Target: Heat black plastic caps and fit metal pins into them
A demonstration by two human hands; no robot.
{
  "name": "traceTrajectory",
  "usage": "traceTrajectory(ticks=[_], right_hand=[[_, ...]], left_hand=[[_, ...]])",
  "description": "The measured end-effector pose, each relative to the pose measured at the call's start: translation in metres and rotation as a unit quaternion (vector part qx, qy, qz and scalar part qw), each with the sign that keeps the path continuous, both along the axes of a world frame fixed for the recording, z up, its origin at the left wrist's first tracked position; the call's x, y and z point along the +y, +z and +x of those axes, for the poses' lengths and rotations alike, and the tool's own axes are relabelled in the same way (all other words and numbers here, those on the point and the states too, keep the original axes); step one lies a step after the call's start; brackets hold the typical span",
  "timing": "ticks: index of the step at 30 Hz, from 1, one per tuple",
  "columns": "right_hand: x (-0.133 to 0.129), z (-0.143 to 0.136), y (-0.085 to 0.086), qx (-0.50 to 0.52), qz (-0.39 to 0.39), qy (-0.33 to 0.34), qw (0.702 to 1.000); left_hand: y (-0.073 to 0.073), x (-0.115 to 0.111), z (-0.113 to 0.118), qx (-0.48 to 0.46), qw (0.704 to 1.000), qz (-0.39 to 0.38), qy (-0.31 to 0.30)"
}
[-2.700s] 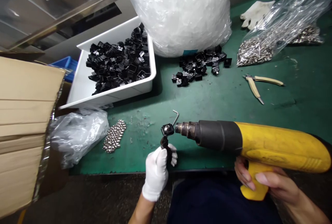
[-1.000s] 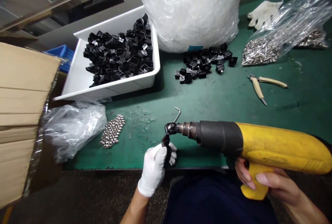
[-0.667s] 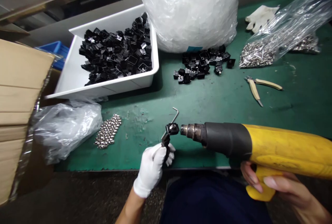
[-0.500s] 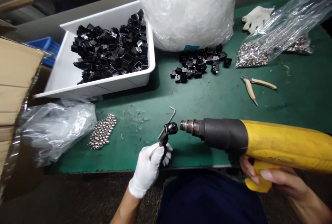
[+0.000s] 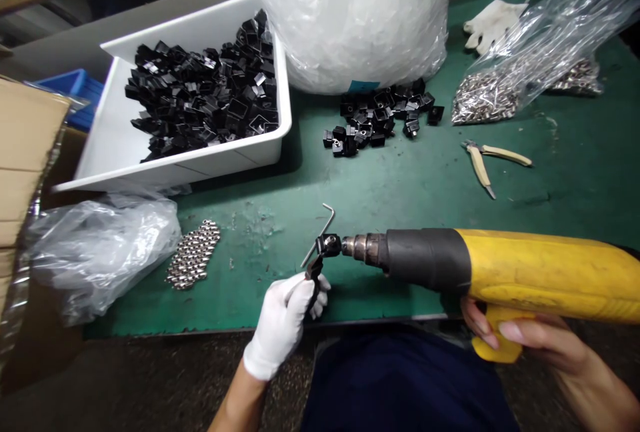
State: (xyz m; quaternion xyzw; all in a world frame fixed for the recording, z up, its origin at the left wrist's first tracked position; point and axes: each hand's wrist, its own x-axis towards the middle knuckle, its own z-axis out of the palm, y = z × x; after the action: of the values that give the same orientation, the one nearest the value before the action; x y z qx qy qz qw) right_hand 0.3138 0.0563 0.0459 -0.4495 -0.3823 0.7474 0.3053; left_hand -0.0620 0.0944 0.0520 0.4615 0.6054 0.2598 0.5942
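Note:
My left hand (image 5: 283,315), in a white glove, is closed round a black stem-like piece (image 5: 313,271). At its top end sits a small black plastic part (image 5: 328,245) with a metal insert in its face; the lower end is hidden in the glove. My bare right hand (image 5: 525,339) grips the handle of a yellow heat gun (image 5: 530,272). The stepped metal nozzle points left, and its tip is right at the edge of the small black part. Behind that part an L-shaped hex key (image 5: 327,219) lies on the green bench.
A white bin (image 5: 200,165) of black plastic parts stands back left. More black parts (image 5: 373,125) lie before a large bag (image 5: 350,25). Pliers (image 5: 483,162), a bag of metal pieces (image 5: 485,99), a glove (image 5: 493,22), grouped metal pieces (image 5: 194,255) and a plastic bag (image 5: 105,245) surround them.
The heat gun has come slightly left, so its nozzle has closed the small gap to the black part. My left hand keeps its hold. The whole view has shifted a little.

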Motion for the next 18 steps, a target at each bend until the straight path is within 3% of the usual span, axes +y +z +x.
traceTrajectory(ticks=[10, 18], right_hand=[[-0.0045, 0.0071, 0.0007, -0.009, -0.011, -0.024, 1.000], [-0.0018, 0.0081, -0.0038, 0.009, 0.003, 0.003, 1.000]], left_hand=[[-0.0022, -0.0009, -0.0010, 0.007, 1.000, -0.001, -0.001], [-0.0006, -0.0003, -0.0002, 0.015, 1.000, -0.004, -0.002]])
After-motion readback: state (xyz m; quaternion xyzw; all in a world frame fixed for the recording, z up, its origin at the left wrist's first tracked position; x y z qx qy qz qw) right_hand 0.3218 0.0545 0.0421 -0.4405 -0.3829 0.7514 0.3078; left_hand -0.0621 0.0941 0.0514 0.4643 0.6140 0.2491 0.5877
